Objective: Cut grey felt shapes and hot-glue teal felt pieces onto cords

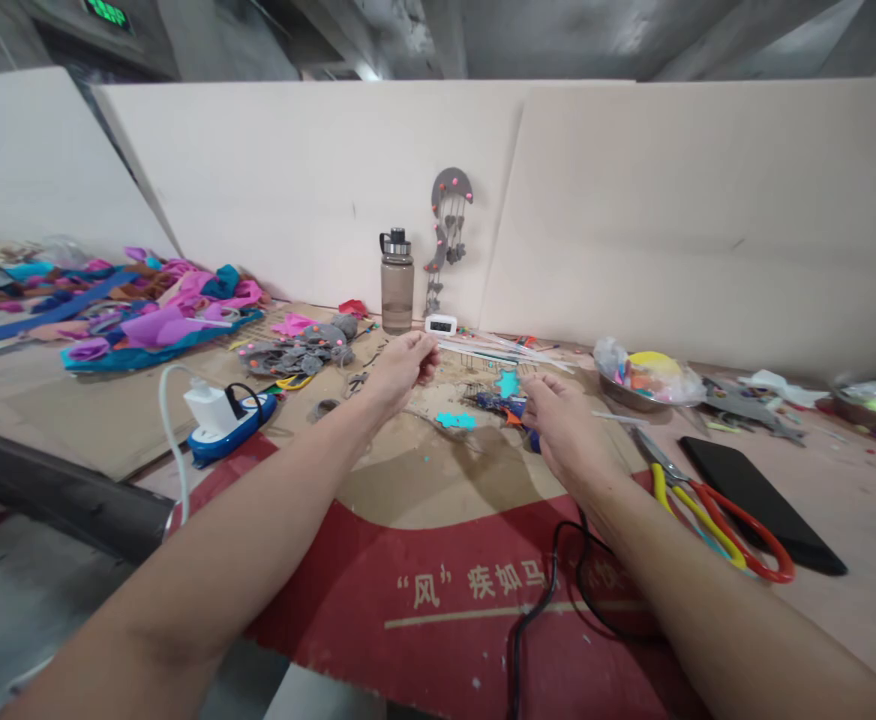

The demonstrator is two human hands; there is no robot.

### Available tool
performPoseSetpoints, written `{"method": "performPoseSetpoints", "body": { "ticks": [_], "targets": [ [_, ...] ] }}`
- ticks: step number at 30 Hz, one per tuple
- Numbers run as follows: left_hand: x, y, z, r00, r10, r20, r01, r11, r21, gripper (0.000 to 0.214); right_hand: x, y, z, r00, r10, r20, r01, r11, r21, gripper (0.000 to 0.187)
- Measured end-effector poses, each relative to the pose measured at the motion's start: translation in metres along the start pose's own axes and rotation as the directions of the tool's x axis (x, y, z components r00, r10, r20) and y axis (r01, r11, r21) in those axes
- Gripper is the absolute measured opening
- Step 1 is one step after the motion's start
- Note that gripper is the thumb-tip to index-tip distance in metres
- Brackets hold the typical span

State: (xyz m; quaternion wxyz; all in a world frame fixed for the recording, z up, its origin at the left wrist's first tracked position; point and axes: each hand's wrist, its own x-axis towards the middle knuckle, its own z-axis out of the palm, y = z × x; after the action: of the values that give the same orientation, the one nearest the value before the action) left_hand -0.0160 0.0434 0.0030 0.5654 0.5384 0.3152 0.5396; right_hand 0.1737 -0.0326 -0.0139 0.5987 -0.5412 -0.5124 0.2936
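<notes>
My left hand (406, 372) is raised above the middle of the cardboard, its fingers closed in a pinch. Whatever lies between those fingertips is too small to make out. Opposite it, my right hand (558, 418) is also closed, with a turquoise star-shaped cutout (508, 383) at its fingertips, facing me. A second turquoise cutout (455, 421) lies flat on the cardboard between the hands. Just beside my right hand is a dark blue tool (499, 404) with an orange part, perhaps a glue gun, partly hidden. Several clear thin sticks (498, 350) lie behind.
A water bottle (397, 285) and small white clock (440, 325) stand at the back. Grey felt pieces (299, 348) and a blue power strip (232, 430) lie left. Scissors (708, 510), a black phone-like slab (760, 500) and a metal bowl (637, 395) are right. A black cable (554, 580) crosses the front.
</notes>
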Motion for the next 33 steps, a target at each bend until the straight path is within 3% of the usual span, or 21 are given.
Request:
{"method": "performPoseSetpoints", "body": {
  "ticks": [4, 17, 27, 33],
  "targets": [
    [-0.005, 0.004, 0.007, 0.995, -0.013, 0.100, 0.014, 1.000, -0.004, 0.021, -0.004, -0.002, 0.005, 0.998, 0.068, -0.009, -0.067, 0.993, 0.100, 0.025],
    [-0.006, 0.000, 0.010, 0.969, 0.041, 0.243, -0.028, 0.998, -0.058, 0.008, -0.006, -0.003, 0.006, 0.998, 0.061, -0.005, -0.061, 0.996, 0.065, 0.023],
    [-0.009, 0.002, 0.012, 0.974, 0.009, 0.226, 0.003, 0.999, -0.053, 0.024, -0.003, 0.003, 0.003, 1.000, 0.024, -0.001, -0.024, 0.997, 0.071, 0.021],
    [-0.012, 0.005, 0.010, 0.963, 0.022, 0.267, -0.003, 0.998, -0.070, 0.013, -0.003, 0.003, 0.002, 1.000, 0.013, -0.014, -0.012, 0.999, 0.052, 0.022]
  ]
}}
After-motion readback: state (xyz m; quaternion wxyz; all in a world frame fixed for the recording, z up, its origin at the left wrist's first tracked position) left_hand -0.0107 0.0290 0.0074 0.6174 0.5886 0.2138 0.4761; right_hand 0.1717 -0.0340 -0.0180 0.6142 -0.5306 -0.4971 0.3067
